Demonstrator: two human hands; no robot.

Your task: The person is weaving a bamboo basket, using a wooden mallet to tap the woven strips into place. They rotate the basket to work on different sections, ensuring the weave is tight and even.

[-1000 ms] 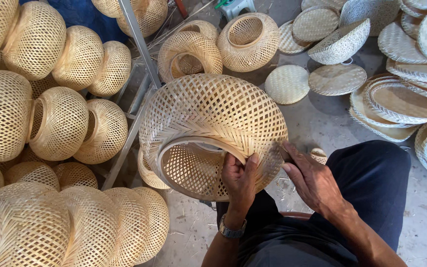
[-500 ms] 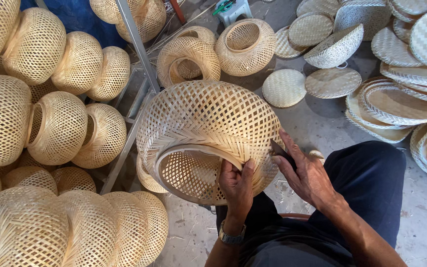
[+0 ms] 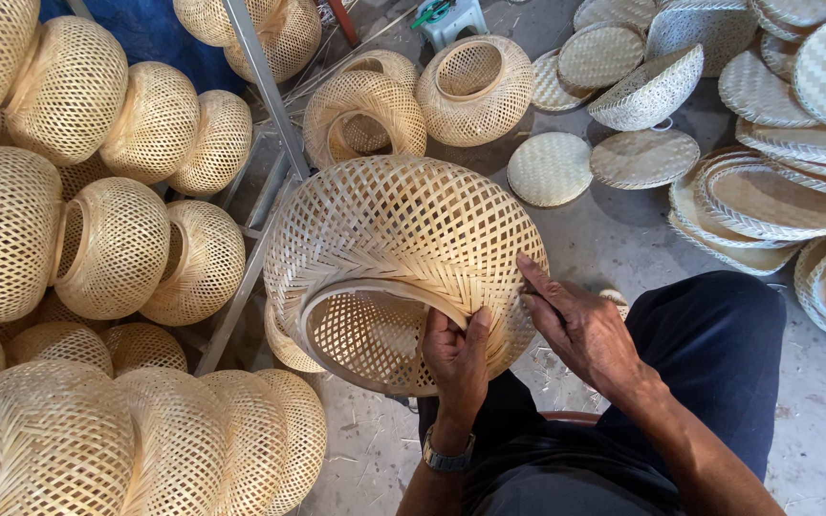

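A large open-weave bamboo lampshade (image 3: 403, 239) rests tilted over my lap, its round rim opening (image 3: 375, 334) facing me. My left hand (image 3: 456, 358) grips the rim at its lower right, thumb up along the ring; a watch sits on that wrist. Just to the right, my right hand (image 3: 580, 330) lies flat against the shade's woven side with a dark thin tool (image 3: 542, 291) under the fingers, index finger pointing up along the weave.
Stacks of finished woven shades (image 3: 107, 248) fill the left side beside a grey metal frame (image 3: 260, 86). Two more shades (image 3: 475, 91) stand ahead. Flat woven discs and shallow trays (image 3: 767, 196) are piled at the right on the concrete floor. A small stool (image 3: 446, 19) stands far ahead.
The shade has turned slightly on my lap, and my right hand has slid up along its side. My left hand keeps its hold on the rim.
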